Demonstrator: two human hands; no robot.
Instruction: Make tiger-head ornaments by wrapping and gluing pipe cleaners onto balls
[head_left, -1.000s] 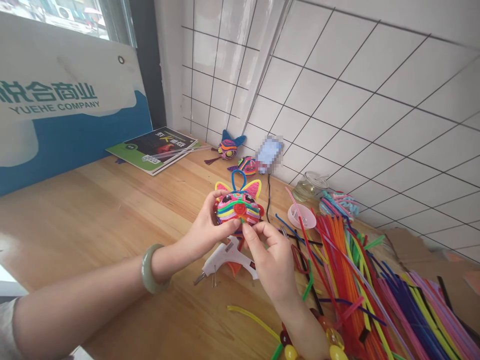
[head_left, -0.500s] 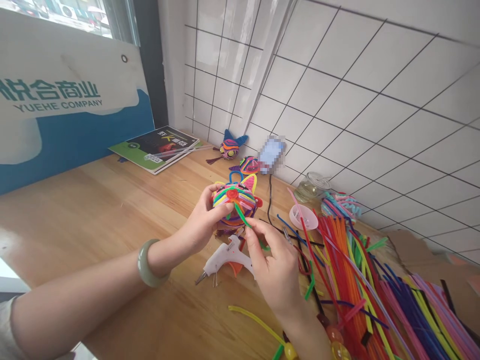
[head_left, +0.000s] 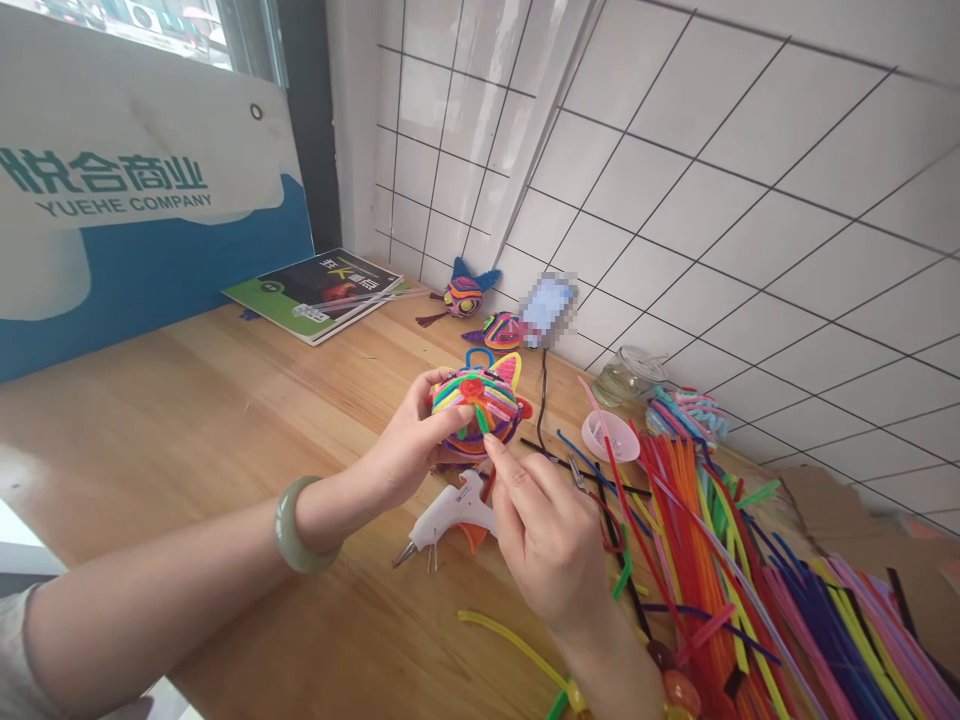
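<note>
A rounded ornament wound with colourful pipe cleaners has a red rosette on top, a blue loop and a pink-and-yellow pointed ear. My left hand, closed around its left side, presses its thumb near the rosette. A short green pipe cleaner runs down the front. My right hand is curled, with its index fingertip at the lower end of that green strip; the thumb's contact is hard to make out. Below the ornament lies a white glue gun, partly covered by my right hand.
Bundles of pipe cleaners spread over the right side. A pink bowl, a glass jar and a pixelated phone stand near the tiled wall. Two finished ornaments and a magazine lie farther back.
My right index fingertip has moved up and left, closer to the ornament along the green pipe cleaner. Less of that strip shows now. My left hand keeps its hold.
</note>
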